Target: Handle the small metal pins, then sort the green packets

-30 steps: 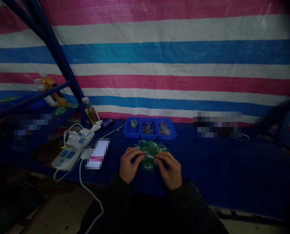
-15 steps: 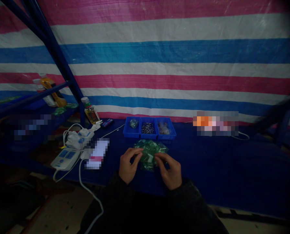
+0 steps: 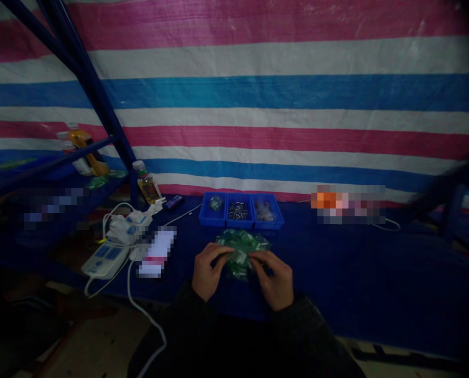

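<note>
A heap of crinkled green see-through plastic bags [image 3: 240, 272] with pale printed marks lies on the blue table in front of me. My left hand [image 3: 210, 269] is at its left side, thumb and forefinger pinched on the edge of a green plastic bag [image 3: 241, 247]. From the right, my right hand [image 3: 272, 278] pinches the same bag's other side with closed fingertips. The bag is stretched between the two hands over the heap. Whether anything is inside it is too dark to tell.
Behind the heap stand three joined blue bins [image 3: 240, 226] holding a small packet, metal screw-like pieces and clear plastic packets. A power strip [image 3: 107, 260], white cables, a blurred phone [image 3: 158, 252] and a bottle [image 3: 149, 189] are left. A blurred orange thing [image 3: 325, 200] lies right.
The view has tilted up slightly, so everything sits a little lower. My left fingertips have shifted slightly right along the bag; both hands stay pinched on it.
</note>
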Action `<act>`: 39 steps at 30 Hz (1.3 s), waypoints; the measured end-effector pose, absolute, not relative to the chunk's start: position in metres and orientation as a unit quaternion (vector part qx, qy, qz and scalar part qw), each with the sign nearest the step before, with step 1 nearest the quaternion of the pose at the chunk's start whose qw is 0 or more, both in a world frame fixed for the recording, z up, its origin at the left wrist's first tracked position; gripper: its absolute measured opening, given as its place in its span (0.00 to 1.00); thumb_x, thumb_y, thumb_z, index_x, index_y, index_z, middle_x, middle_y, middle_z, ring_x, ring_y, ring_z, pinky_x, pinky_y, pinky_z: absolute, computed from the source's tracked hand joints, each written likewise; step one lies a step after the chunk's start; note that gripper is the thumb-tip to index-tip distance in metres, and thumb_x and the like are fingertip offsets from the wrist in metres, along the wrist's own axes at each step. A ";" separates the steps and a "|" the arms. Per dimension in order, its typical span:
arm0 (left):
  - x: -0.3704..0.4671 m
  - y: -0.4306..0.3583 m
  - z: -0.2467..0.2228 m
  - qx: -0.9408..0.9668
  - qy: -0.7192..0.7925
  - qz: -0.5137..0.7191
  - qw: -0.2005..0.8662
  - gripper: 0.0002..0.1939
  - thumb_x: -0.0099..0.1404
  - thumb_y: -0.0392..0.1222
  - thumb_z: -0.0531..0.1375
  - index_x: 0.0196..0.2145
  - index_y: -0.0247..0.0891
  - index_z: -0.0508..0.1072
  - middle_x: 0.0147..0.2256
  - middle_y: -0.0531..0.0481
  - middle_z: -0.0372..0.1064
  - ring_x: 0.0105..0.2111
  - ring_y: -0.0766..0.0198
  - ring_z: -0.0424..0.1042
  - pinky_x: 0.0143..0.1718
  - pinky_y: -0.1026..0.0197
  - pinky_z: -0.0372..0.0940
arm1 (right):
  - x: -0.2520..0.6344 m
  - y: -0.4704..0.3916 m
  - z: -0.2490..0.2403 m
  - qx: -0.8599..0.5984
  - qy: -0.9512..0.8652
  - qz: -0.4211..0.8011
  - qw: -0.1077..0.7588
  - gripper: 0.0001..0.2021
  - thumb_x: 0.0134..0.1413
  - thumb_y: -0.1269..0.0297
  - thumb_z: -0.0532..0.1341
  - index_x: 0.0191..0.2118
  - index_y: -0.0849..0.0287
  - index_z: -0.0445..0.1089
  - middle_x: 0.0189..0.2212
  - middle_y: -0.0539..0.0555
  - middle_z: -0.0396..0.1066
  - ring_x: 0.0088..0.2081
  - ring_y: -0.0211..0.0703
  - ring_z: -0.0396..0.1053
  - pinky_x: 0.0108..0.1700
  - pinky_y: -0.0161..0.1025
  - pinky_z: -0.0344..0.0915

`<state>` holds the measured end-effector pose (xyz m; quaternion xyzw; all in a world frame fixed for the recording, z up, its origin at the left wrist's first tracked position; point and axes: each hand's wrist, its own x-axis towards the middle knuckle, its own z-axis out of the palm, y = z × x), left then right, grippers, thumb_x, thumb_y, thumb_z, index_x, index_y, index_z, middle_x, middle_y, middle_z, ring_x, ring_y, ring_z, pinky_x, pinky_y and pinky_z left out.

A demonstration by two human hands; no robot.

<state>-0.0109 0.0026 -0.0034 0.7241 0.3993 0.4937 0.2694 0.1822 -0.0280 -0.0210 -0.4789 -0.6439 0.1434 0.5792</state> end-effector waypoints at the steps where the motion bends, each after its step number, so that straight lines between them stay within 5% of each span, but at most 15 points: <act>1: -0.011 0.003 -0.003 0.723 0.401 0.495 0.268 0.07 0.70 0.38 0.62 0.41 0.42 0.82 0.38 0.45 0.78 0.40 0.56 0.75 0.43 0.56 0.70 | 0.182 -0.028 -0.020 -0.473 -0.647 0.136 0.583 0.06 0.64 0.65 0.62 0.38 0.54 0.79 0.35 0.55 0.78 0.37 0.47 0.77 0.41 0.43 0.75; 6: -0.010 0.003 -0.004 0.713 0.418 0.507 0.243 0.03 0.66 0.38 0.66 0.35 0.40 0.82 0.37 0.45 0.76 0.41 0.56 0.74 0.43 0.57 0.69 | 0.180 -0.026 -0.023 -0.463 -0.649 0.144 0.586 0.06 0.65 0.65 0.62 0.37 0.54 0.76 0.36 0.55 0.77 0.38 0.48 0.76 0.41 0.43 0.74; 12: -0.008 0.002 -0.006 0.679 0.438 0.513 0.289 0.03 0.66 0.38 0.66 0.39 0.38 0.78 0.35 0.49 0.77 0.34 0.61 0.76 0.39 0.61 0.69 | 0.177 -0.029 -0.029 -0.489 -0.625 0.193 0.577 0.05 0.64 0.63 0.62 0.44 0.55 0.70 0.32 0.51 0.77 0.30 0.43 0.76 0.34 0.38 0.72; 20: -0.012 0.002 -0.005 0.707 0.416 0.504 0.272 0.10 0.71 0.35 0.60 0.42 0.43 0.82 0.41 0.46 0.77 0.45 0.57 0.74 0.47 0.57 0.68 | 0.182 -0.030 -0.022 -0.475 -0.650 0.186 0.563 0.10 0.68 0.65 0.57 0.48 0.55 0.76 0.34 0.53 0.79 0.33 0.45 0.77 0.39 0.41 0.72; 23: -0.012 0.003 -0.004 0.709 0.416 0.506 0.260 0.06 0.68 0.36 0.63 0.38 0.42 0.82 0.37 0.47 0.76 0.42 0.57 0.74 0.45 0.57 0.68 | 0.180 -0.030 -0.024 -0.478 -0.647 0.187 0.564 0.07 0.66 0.64 0.60 0.43 0.55 0.76 0.35 0.53 0.79 0.34 0.44 0.77 0.38 0.39 0.70; 28: -0.012 0.002 -0.006 0.706 0.426 0.516 0.232 0.04 0.68 0.38 0.64 0.34 0.38 0.79 0.37 0.46 0.75 0.40 0.57 0.74 0.43 0.58 0.68 | 0.177 -0.031 -0.024 -0.491 -0.666 0.220 0.516 0.13 0.67 0.58 0.60 0.31 0.56 0.71 0.22 0.48 0.71 0.24 0.39 0.69 0.30 0.35 0.63; 39: -0.036 0.083 0.039 0.632 0.545 0.527 0.161 0.13 0.70 0.43 0.60 0.51 0.41 0.69 0.35 0.50 0.78 0.37 0.59 0.78 0.41 0.60 0.68 | 0.177 -0.031 -0.023 -0.495 -0.670 0.247 0.494 0.17 0.70 0.55 0.56 0.31 0.57 0.69 0.20 0.47 0.66 0.24 0.38 0.65 0.29 0.35 0.57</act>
